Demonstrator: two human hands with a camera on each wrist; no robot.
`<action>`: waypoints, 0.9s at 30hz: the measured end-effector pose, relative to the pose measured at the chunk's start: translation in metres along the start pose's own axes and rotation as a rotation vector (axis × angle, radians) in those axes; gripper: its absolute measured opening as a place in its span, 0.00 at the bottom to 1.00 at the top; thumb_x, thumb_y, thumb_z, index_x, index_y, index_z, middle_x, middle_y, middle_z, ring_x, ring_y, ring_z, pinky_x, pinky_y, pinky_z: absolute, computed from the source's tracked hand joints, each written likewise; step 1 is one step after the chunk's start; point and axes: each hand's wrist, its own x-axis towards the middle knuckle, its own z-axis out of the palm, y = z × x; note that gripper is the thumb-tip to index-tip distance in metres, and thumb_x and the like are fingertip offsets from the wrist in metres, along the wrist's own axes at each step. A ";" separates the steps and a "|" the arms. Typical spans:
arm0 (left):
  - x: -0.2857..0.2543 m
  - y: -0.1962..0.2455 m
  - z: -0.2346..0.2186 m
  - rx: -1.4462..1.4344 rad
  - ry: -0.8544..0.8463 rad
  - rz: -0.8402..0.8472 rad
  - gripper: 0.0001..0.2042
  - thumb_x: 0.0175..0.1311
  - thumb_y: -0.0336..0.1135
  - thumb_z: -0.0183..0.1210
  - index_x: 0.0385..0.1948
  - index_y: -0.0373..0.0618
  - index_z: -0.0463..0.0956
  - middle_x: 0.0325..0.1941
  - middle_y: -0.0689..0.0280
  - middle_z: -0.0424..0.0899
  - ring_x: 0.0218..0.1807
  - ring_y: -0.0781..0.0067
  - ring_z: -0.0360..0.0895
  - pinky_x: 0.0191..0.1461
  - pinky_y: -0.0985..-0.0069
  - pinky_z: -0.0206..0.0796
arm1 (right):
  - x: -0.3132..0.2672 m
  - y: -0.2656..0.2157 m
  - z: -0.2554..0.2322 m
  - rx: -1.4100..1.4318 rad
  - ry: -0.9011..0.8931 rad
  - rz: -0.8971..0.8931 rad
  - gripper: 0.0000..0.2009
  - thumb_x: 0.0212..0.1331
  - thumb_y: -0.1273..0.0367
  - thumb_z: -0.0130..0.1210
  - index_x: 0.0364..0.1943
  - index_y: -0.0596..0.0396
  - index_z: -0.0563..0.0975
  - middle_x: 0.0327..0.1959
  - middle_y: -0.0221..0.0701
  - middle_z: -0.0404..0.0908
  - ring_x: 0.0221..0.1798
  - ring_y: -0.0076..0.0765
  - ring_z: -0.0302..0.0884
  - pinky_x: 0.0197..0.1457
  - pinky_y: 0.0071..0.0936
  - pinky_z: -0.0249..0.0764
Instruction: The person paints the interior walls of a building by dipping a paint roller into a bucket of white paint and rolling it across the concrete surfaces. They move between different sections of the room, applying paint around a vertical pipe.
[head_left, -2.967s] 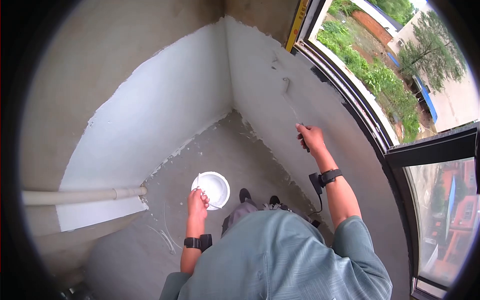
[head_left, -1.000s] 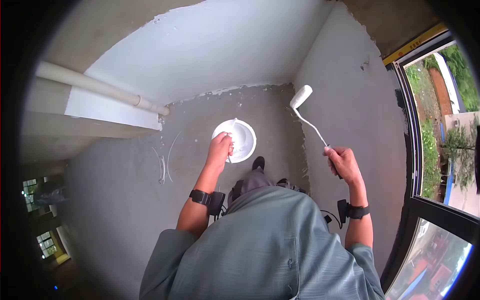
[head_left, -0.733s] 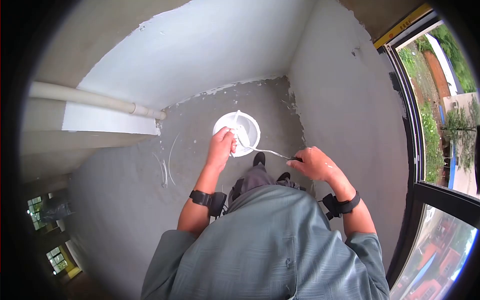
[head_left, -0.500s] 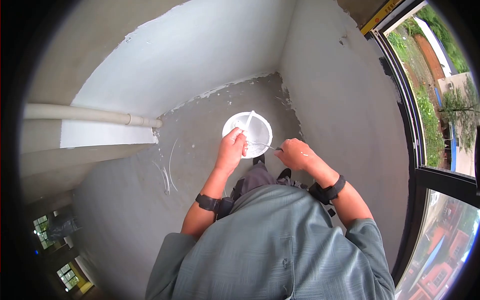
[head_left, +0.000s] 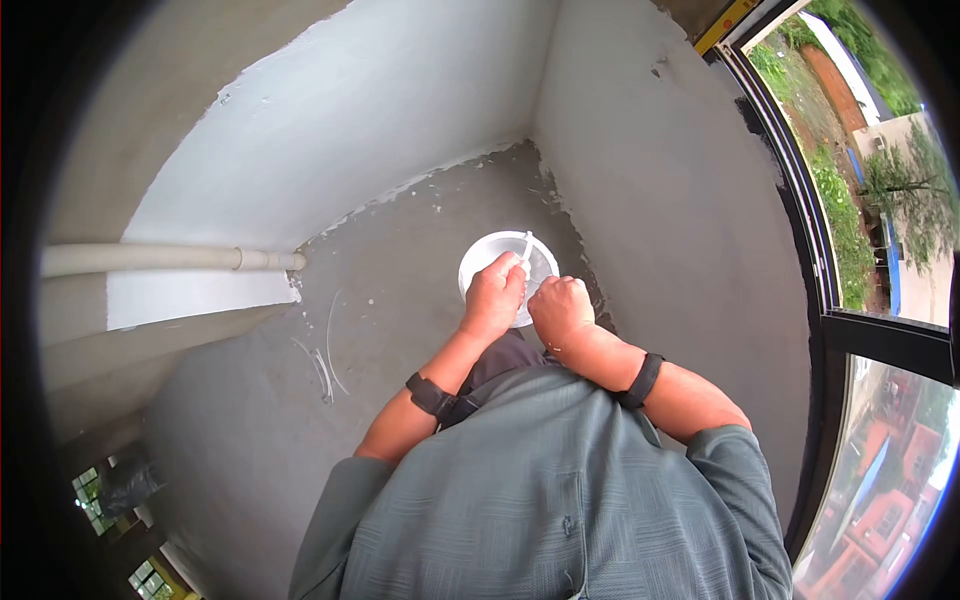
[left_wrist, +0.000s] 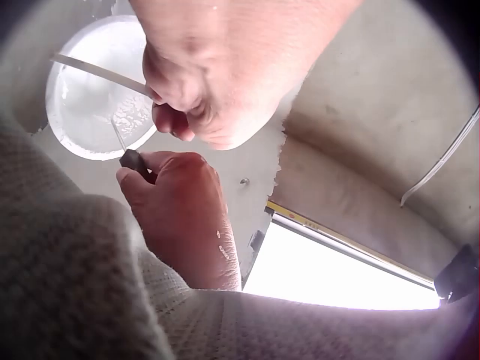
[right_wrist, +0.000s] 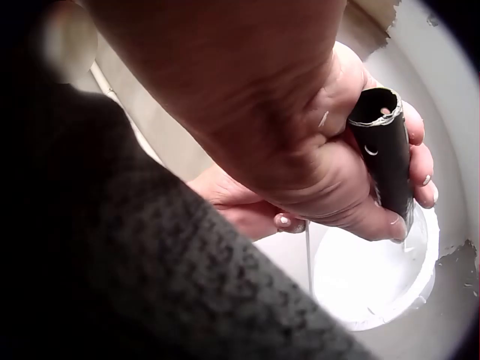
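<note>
In the head view my left hand (head_left: 495, 298) grips the handle (head_left: 527, 245) of a white bucket (head_left: 468, 262). This bucket hangs in front of my body and holds white paint. My right hand (head_left: 563, 318) is close beside the left, over the near rim. It grips the black tubular handle (right_wrist: 382, 161) of a paint roller, seen in the right wrist view. From that grip a thin metal rod (left_wrist: 120, 135) reaches into the bucket in the left wrist view. The roller's cover is hidden. White paint specks mark the right hand.
Two walls with fresh white paint, a left wall (head_left: 370, 110) and a right wall (head_left: 660, 200), meet in a corner ahead. A pale pipe (head_left: 170, 259) runs along the left. Beyond the right wall stands a dark window frame (head_left: 880, 345). Grey floor (head_left: 400, 250) has white splashes.
The right hand has brought the roller from the right wall over and down into the bucket, next to the left hand. The left hand keeps its hold on the bucket's handle. The view has turned.
</note>
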 end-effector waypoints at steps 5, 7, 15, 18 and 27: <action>0.008 -0.001 -0.002 -0.064 -0.030 -0.022 0.06 0.74 0.31 0.50 0.36 0.41 0.74 0.23 0.70 0.76 0.24 0.81 0.72 0.28 0.76 0.66 | 0.012 0.006 0.032 -0.055 0.123 0.032 0.06 0.54 0.67 0.58 0.33 0.51 0.82 0.34 0.33 0.80 0.38 0.34 0.82 0.39 0.29 0.75; 0.009 0.006 -0.007 -0.196 -0.042 -0.073 0.06 0.74 0.31 0.50 0.37 0.42 0.74 0.26 0.71 0.74 0.25 0.83 0.70 0.27 0.79 0.65 | 0.012 0.017 0.045 -0.017 0.274 0.051 0.07 0.54 0.67 0.58 0.34 0.54 0.80 0.35 0.35 0.80 0.37 0.35 0.82 0.38 0.28 0.75; 0.046 0.036 -0.018 -0.317 -0.038 -0.076 0.09 0.77 0.35 0.51 0.35 0.41 0.73 0.25 0.72 0.70 0.23 0.87 0.65 0.25 0.83 0.60 | -0.018 0.047 0.058 0.502 0.242 0.398 0.08 0.59 0.71 0.56 0.39 0.60 0.73 0.39 0.45 0.81 0.38 0.51 0.85 0.41 0.44 0.81; 0.058 0.044 -0.008 -0.318 -0.085 -0.087 0.09 0.77 0.35 0.51 0.35 0.41 0.73 0.25 0.72 0.70 0.23 0.87 0.65 0.25 0.84 0.60 | -0.035 0.051 0.060 0.614 0.271 0.532 0.11 0.59 0.69 0.57 0.41 0.60 0.71 0.36 0.47 0.81 0.37 0.56 0.84 0.40 0.48 0.81; 0.087 0.066 0.041 -0.376 -0.174 -0.138 0.10 0.75 0.36 0.52 0.33 0.42 0.72 0.25 0.73 0.70 0.21 0.88 0.65 0.22 0.86 0.57 | -0.099 0.076 0.061 0.833 0.406 0.748 0.13 0.61 0.68 0.57 0.45 0.59 0.70 0.35 0.48 0.84 0.38 0.60 0.83 0.43 0.52 0.78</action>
